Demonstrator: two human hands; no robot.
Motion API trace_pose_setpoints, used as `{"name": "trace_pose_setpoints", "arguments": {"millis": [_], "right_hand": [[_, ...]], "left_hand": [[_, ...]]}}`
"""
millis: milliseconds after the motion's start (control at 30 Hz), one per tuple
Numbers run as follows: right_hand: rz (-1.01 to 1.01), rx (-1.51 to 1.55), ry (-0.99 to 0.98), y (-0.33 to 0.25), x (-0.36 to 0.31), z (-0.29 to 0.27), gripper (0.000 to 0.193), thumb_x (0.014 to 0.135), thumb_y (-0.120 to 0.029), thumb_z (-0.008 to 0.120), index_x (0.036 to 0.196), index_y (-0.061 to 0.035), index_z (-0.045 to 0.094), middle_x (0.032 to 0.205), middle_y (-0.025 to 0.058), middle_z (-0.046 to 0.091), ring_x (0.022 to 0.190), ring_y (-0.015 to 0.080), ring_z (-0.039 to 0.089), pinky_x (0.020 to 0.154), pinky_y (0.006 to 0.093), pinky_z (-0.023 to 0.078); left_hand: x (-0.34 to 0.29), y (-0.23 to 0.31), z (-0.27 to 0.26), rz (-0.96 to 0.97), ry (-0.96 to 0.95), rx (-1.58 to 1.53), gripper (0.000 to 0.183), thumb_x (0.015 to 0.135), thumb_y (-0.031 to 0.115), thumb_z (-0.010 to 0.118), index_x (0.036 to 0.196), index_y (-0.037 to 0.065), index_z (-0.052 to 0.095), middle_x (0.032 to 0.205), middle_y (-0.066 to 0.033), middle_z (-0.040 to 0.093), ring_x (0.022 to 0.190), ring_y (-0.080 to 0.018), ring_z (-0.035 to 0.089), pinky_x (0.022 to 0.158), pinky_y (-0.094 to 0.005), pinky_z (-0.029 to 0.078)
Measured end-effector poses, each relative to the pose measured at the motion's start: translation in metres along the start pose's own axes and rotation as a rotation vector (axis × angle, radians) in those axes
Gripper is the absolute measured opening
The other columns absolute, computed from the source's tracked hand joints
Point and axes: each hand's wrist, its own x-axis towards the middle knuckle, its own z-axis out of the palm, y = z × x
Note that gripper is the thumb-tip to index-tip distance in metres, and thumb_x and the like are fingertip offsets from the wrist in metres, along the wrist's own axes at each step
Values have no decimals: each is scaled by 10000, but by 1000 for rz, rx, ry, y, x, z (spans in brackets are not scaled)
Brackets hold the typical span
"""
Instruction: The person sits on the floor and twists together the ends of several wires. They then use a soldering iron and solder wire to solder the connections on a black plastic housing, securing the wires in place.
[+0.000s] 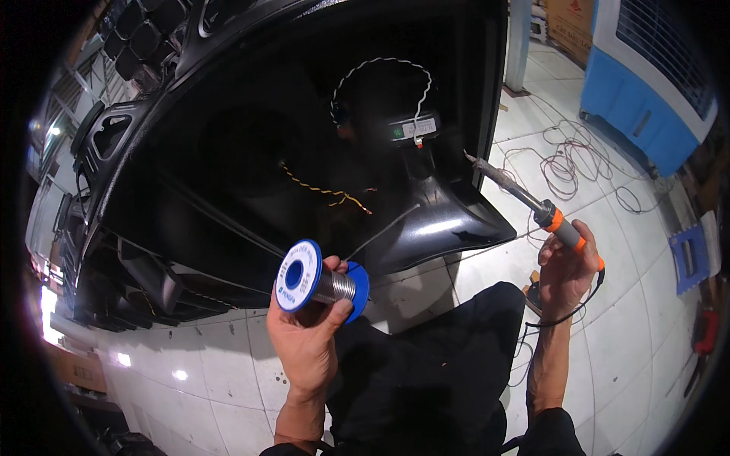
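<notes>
My left hand [308, 342] is closed round a spool of solder wire [333, 287] with blue and white flanges. A loose end of solder [380, 237] sticks out from it toward the upper right. In my right hand [566, 270] is a soldering iron [549, 216] with an orange and grey handle, its tip pointing up and left; a black cord trails from its end. Beyond my hands a black horn [433, 220] with a driver juts from a dark cabinet, and a twisted white wire [388, 61] loops up from the driver. Twisted yellow wires [327, 191] with bare ends hang inside the cabinet.
The black cabinet's edge [493, 91] rises beyond the horn. On the tiled floor at right lie tangled thin cables [566, 156], before a blue and white air cooler [639, 99]. A blue plastic piece [688, 258] and a red object [707, 332] sit at far right.
</notes>
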Motion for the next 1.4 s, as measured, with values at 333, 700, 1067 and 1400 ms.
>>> {"name": "trace_pose_setpoints", "arguments": {"millis": [333, 700, 1067, 1400], "right_hand": [[64, -39, -124, 25, 25, -4, 439, 859, -300, 654, 1179, 1, 658, 1088, 140, 650, 955, 218, 604, 917, 343, 455], [66, -55, -170, 40, 34, -2, 467, 839, -291, 660, 1164, 45, 662, 1064, 186, 628, 914, 250, 595, 887, 355, 458], [49, -20, -152, 48, 37, 3, 451, 821, -251, 670, 1139, 68, 679, 949, 177, 620, 883, 268, 593, 852, 373, 446], [64, -31, -142, 49, 36, 4, 449, 816, -264, 677, 1125, 62, 683, 934, 180, 615, 873, 270, 591, 843, 372, 442]], "left_hand": [[39, -8, 28, 165, -42, 240, 544, 713, -66, 845, 1198, -28, 603, 1106, -119, 703, 1044, -193, 672, 969, -347, 524], [42, -17, 35, 182, -7, 306, 553, 697, -17, 881, 1182, -36, 616, 1087, -107, 708, 1027, -178, 681, 950, -314, 543], [42, -25, 35, 174, -1, 295, 566, 695, -8, 887, 1187, -42, 610, 1079, -107, 705, 1024, -176, 678, 936, -312, 548], [42, -26, 38, 184, 12, 310, 541, 692, 6, 891, 1161, -39, 626, 1071, -108, 707, 1014, -179, 682, 925, -316, 560]]}}
